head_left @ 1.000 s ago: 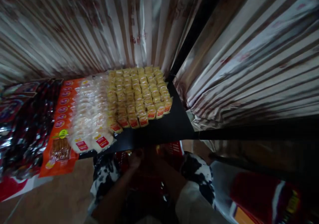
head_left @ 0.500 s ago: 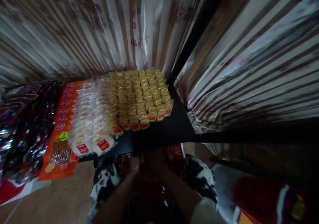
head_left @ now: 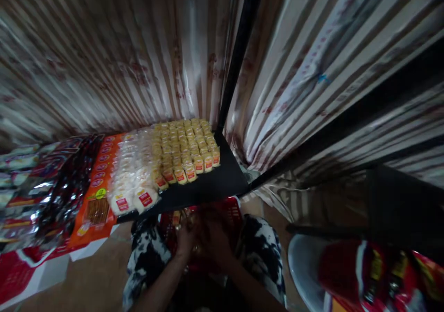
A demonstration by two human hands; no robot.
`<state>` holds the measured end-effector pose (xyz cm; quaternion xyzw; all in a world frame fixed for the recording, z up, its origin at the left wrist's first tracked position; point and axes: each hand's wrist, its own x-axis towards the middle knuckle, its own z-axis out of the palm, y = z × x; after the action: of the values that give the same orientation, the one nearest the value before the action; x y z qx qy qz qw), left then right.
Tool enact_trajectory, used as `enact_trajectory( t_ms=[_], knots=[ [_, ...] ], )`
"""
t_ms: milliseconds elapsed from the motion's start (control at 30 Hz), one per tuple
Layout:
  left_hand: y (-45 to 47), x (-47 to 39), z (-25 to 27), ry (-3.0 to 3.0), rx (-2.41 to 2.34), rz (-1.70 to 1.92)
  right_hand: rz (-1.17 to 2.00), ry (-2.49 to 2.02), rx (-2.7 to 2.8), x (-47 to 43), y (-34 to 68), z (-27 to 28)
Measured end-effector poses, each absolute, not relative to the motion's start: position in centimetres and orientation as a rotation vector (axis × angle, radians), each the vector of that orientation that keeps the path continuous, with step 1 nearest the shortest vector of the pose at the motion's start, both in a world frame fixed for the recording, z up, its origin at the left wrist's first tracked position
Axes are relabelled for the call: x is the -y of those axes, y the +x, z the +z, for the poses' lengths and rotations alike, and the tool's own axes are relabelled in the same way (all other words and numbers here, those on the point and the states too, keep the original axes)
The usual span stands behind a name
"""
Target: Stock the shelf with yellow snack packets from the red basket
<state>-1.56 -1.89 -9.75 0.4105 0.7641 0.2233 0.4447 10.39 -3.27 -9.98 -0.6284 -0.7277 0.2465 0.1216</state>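
Observation:
Between my knees is a dark red printed container (head_left: 232,209), perhaps a bag or box, with a small yellow-wrapped piece (head_left: 176,218) near its left side. My left hand (head_left: 186,235) reaches over it, close to that piece. Beside it, my right hand (head_left: 213,238) is lowered over the same red container. Dim light and blur hide the fingers of both hands, so any hold does not show. Just ahead on the black shelf (head_left: 225,182) stand rows of yellow-wrapped snack packs (head_left: 183,150) and, to their left, clear-wrapped white round packs (head_left: 133,173).
An orange snack bag (head_left: 99,187) and dark shiny packs (head_left: 65,187) lie further left. Striped curtain (head_left: 138,62) hangs behind, with a black post (head_left: 237,57) at the corner. At right, a pale basin (head_left: 301,265) stands by red packages (head_left: 342,265).
The view has swung to the right and up, showing more of the right-hand curtain and basin. More of the red container and the yellow-wrapped piece shows. Both hands stay low over it.

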Motion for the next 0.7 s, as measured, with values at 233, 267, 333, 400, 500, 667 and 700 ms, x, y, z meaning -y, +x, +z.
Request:
enact_trajectory(
  t_ms=[233, 267, 333, 400, 500, 667, 700],
  knots=[
    [-0.5, 2.8, -4.7, 1.223, -1.821, 0.707, 0.571, -1.751, 1.953, 3.7, 11.6, -5.5],
    [-0.3, 2.5, -3.8, 1.254, -1.812, 0.722, 0.562, -1.730, 1.931, 3.3, 11.7, -4.9],
    [0.0, 1.5, -2.1, 1.297, -1.769, 0.781, 0.527, -1.665, 1.886, 2.2, 11.7, -3.7],
    [0.3, 0.1, -0.7, 1.315, -1.729, 0.868, 0.452, -1.580, 1.834, 0.8, 11.7, -2.6],
    [0.8, -2.0, 0.5, 1.357, -1.676, 1.014, 0.333, -1.469, 1.774, -1.8, 11.5, -1.3],
    [1.0, -4.4, 0.7, 1.460, -1.645, 1.172, 0.290, -1.504, 1.697, -5.6, 10.9, -1.0],
    [0.9, -4.7, 0.6, 1.487, -1.654, 1.172, 0.292, -1.516, 1.692, -6.2, 10.7, -1.3]
  ],
)
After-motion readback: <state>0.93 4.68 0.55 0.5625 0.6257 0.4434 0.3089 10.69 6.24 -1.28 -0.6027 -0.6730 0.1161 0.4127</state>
